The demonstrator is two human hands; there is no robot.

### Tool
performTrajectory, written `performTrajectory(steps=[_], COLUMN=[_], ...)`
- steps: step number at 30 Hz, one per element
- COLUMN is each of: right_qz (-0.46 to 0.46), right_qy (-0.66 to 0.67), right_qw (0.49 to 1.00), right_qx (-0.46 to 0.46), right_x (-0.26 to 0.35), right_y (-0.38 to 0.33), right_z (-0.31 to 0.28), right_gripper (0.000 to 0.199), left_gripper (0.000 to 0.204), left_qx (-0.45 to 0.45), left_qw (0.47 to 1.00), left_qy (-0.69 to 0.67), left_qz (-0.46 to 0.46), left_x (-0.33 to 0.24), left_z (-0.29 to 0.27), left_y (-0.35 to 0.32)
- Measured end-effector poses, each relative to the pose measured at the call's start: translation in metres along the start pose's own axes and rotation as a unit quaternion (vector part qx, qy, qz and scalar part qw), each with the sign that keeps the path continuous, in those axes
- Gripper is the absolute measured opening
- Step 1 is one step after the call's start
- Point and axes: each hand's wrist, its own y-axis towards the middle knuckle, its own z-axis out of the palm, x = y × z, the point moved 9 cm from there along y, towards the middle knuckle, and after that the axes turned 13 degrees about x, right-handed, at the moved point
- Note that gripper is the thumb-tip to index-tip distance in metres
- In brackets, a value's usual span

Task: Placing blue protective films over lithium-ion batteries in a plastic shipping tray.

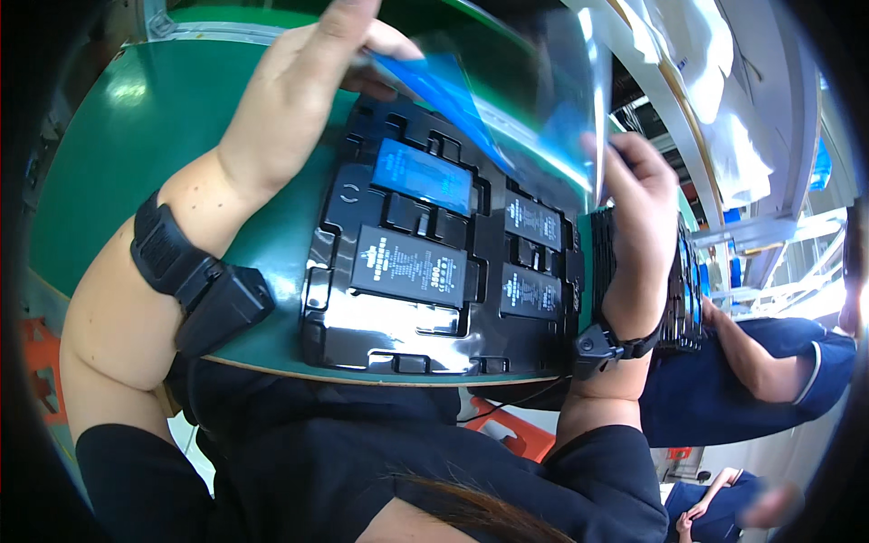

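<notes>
A clear sheet with a blue strip (pixel 444 95) is raised over the far edge of a black tray (pixel 398 351), stretched between the two hands, which are well apart: the left hand (pixel 303 100) pinches its left side, the right hand (pixel 641 195) its right edge. Flat batteries (pixel 407 265) sit in the tray, by the near edge of a green table (pixel 100 172). Beyond the table's right edge are a person in dark clothes (pixel 751 376) and white shelving (pixel 778 81).
</notes>
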Motion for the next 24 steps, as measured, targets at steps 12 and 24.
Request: performTrajectory(steps=[12,24], right_qz=[0.096,0.076], right_qy=[0.043,0.005], right_qw=[0.985,0.987], right_qx=[0.139,0.144], right_x=[-0.071,-0.072], right_y=[-0.023,-0.02], right_z=[0.022,0.033], right_gripper=[0.021,0.026], left_gripper=[0.039,0.029], left_qx=[-0.036,0.028], left_qw=[0.998,0.993], left_qy=[0.046,-0.072], left_qz=[-0.019,-0.084], left_x=[0.013,0.048], left_z=[-0.02,-0.006], left_y=[0.002,0.006])
